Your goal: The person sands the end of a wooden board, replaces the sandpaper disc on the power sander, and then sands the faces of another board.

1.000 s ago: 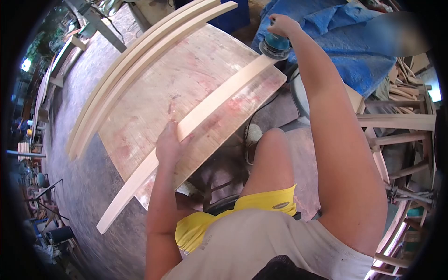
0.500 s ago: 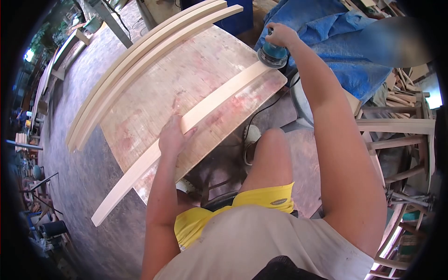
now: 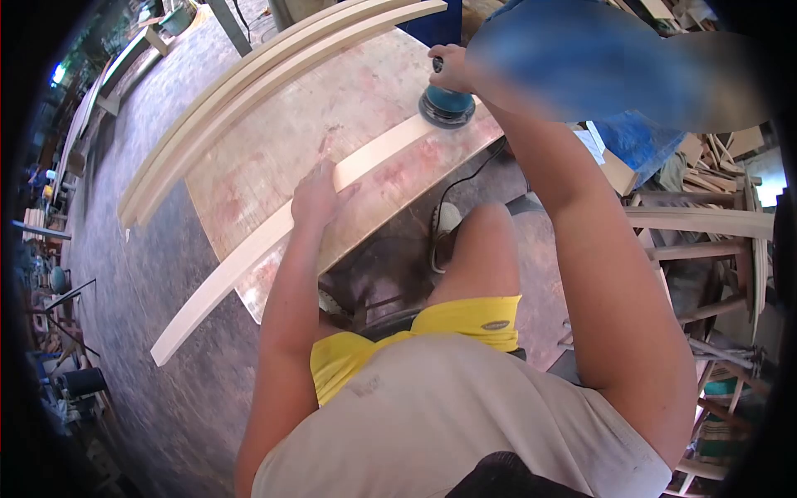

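A long, slightly curved strip of pale wood [image 3: 384,155] lies across the worktable [image 3: 274,141], its near end jutting past the table's left edge. My left hand [image 3: 317,197] grips the strip around its middle, fingers over the far side and thumb on the near side. At the strip's far end, my right hand [image 3: 453,70] is wrapped round the top of a teal electric sander [image 3: 447,105]. The sander's round pad rests on the wood. Part of the pad's contact with the strip is hidden beneath the tool.
Several curved wooden strips [image 3: 274,73] lie along the table's far left edge. A black cord [image 3: 469,177] hangs near the table's right edge. Wooden frames [image 3: 697,220] stand at right, with offcuts [image 3: 718,166] and a blue tarp [image 3: 635,141] behind. My knee [image 3: 486,232] is close to the table.
My right hand has drawn the sander left along the strip, away from its far end. My left hand still holds the strip. The whole view has shifted slightly.
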Available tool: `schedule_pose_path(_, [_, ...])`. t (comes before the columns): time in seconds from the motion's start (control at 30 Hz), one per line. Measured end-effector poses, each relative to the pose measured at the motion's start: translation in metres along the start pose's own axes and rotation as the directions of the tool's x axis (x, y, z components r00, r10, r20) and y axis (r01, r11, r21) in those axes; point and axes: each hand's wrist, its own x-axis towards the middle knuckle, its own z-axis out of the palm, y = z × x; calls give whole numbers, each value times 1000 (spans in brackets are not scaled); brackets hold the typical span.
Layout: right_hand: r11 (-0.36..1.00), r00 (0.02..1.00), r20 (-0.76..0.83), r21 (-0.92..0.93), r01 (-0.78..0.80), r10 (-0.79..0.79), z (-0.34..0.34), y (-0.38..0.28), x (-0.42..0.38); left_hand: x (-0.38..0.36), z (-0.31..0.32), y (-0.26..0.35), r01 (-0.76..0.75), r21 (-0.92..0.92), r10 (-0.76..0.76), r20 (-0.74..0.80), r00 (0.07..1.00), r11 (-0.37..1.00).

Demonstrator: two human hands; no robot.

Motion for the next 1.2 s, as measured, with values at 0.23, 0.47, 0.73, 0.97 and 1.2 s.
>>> schedule_pose_path(0.23, [998,996,58,19,61,-62,-9,-70,-27,-4,-2,-2,-53,-42,51,-32,998,998])
schedule_pose_path(0.47, [988,983,109,60,142,-148,-17,-137,-50,-3,1,-9,-95,-129,80,-113,990,987])
schedule_pose_path(0.73, [972,971,104,120,201,-214,-20,-191,-70,-8,-13,-3,-51,-327,19,-99,995,944])
schedule_pose_path(0.97, [952,958,98,174,251,-270,-24,-211,-74,-14,-24,9,-82,-373,53,-88,995,924])
schedule_pose_path(1.2, [971,972,136,170,167,-191,-24,-185,-66,4,15,-16,-207,-39,192,-238,952,978])
